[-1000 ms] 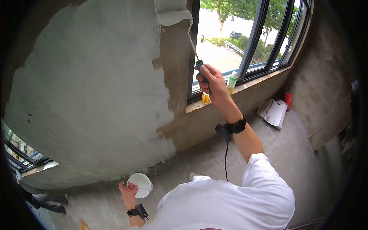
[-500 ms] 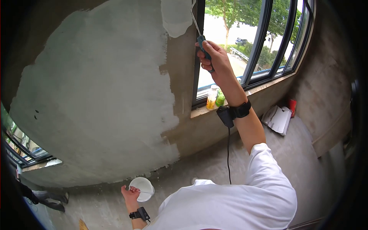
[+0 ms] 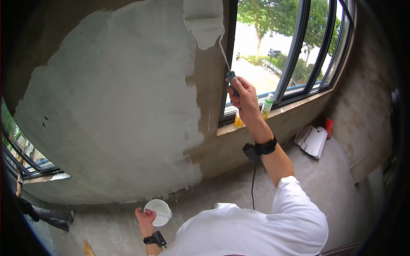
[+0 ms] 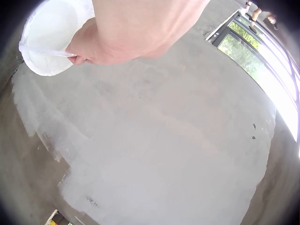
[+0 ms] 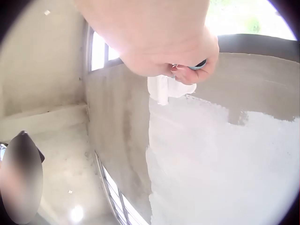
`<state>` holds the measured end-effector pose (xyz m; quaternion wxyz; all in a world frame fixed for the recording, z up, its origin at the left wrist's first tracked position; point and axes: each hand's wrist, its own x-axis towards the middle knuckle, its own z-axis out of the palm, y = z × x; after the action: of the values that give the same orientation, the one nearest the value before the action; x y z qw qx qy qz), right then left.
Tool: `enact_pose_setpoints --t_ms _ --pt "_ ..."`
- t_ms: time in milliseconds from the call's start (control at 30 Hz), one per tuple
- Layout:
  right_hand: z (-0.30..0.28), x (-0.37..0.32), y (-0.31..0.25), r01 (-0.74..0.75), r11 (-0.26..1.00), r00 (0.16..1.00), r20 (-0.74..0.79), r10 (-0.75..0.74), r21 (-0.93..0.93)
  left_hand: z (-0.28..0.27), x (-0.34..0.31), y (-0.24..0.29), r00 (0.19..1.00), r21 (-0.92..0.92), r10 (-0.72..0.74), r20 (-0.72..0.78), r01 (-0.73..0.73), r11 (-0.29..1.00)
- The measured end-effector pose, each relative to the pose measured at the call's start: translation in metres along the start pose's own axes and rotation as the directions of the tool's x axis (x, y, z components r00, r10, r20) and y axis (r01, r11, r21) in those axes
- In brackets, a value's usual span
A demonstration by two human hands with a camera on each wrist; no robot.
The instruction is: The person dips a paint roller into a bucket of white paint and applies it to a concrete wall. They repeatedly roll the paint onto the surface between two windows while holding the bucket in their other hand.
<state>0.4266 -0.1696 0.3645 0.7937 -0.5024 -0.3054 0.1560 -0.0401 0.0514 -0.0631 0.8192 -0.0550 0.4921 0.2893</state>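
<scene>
My right hand (image 3: 240,91) is raised and grips the green handle of a paint roller (image 3: 205,23). The roller's white sleeve lies against the bare strip of concrete wall (image 3: 211,85) beside the window frame. In the right wrist view the right hand (image 5: 187,63) fills the top, with the roller (image 5: 164,89) just past the knuckles. Down low, my left hand (image 3: 145,215) holds a small white bucket (image 3: 159,210) by its thin wire handle. The left wrist view shows the left hand (image 4: 89,49) curled round that wire, with the bucket (image 4: 47,33) hanging beside it. A large whitish painted patch (image 3: 111,106) covers the wall to the left.
Dark-framed windows (image 3: 294,51) run along the right, with a green bottle (image 3: 267,106) and a yellow one (image 3: 238,121) on the sill. White boards (image 3: 312,140) and a red box (image 3: 328,126) lie on the concrete floor at the right. Another window (image 3: 21,153) sits low at the left.
My right hand has come down from its highest point half a second ago, drawing the roller down the bare strip by the window. The left hand stays low with the bucket.
</scene>
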Motion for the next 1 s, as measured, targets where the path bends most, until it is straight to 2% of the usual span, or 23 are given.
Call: enact_pose_setpoints --t_ms 300,433,500,567,800,1000 --pt "0.021 0.037 -0.034 0.124 0.989 0.992 0.008 -0.125 0.082 -0.011 0.01 0.007 1.0 -0.019 0.003 0.03 -0.002 1.0" --pt "0.028 0.055 -0.053 0.145 0.989 0.983 0.107 -0.147 0.029 -0.012 0.006 0.001 0.999 -0.025 0.037 0.036 -0.036 0.999" --pt "0.036 0.049 -0.052 0.131 0.989 0.981 0.153 -0.12 -0.062 -0.013 0.005 0.002 0.999 -0.053 0.035 0.024 -0.034 0.998" --pt "0.036 0.043 -0.033 0.105 0.993 0.984 0.149 -0.095 -0.062 -0.016 0.007 0.001 1.0 -0.077 0.027 0.01 -0.027 0.997" --pt "0.01 0.005 0.007 0.02 0.999 1.0 -0.014 -0.02 0.029 -0.034 0.019 0.001 0.998 -0.037 0.056 0.0 -0.056 0.998" --pt "-0.003 0.029 -0.025 0.119 0.992 0.993 -0.004 -0.119 0.049 -0.023 0.011 -0.001 0.999 -0.026 0.04 -0.016 -0.04 0.999"
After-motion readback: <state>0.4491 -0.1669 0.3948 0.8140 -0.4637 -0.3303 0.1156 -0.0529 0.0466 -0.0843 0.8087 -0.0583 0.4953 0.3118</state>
